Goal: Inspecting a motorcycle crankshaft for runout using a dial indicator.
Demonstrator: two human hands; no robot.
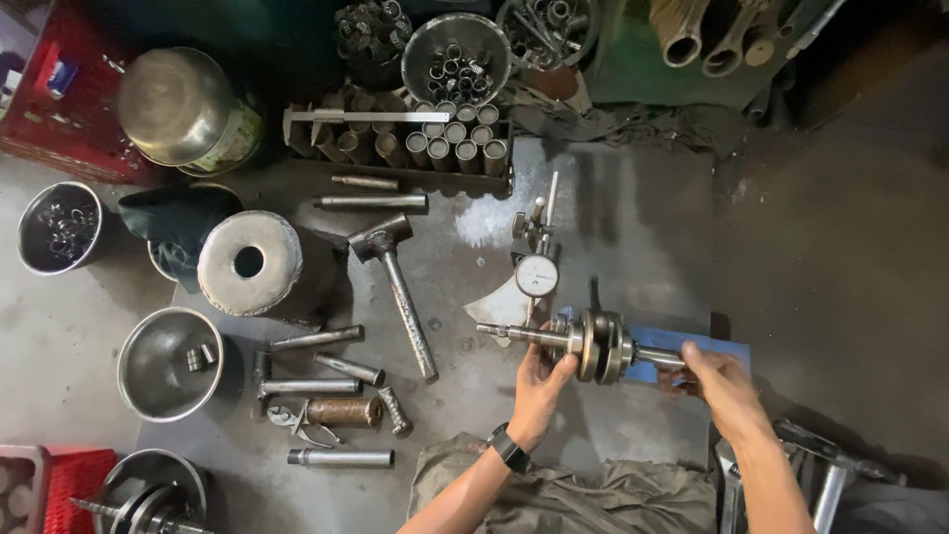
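Oily workshop floor point(613, 198) | left hand point(539, 381) grips crankshaft point(593, 344) under its left shaft | right hand point(717, 381) closed on its right shaft end | dial gauge point(537, 275) just beyond the hands | hammer point(395, 282) left of them

Both hands grip crankshaft point(593, 344), dial gauge point(537, 275) behind
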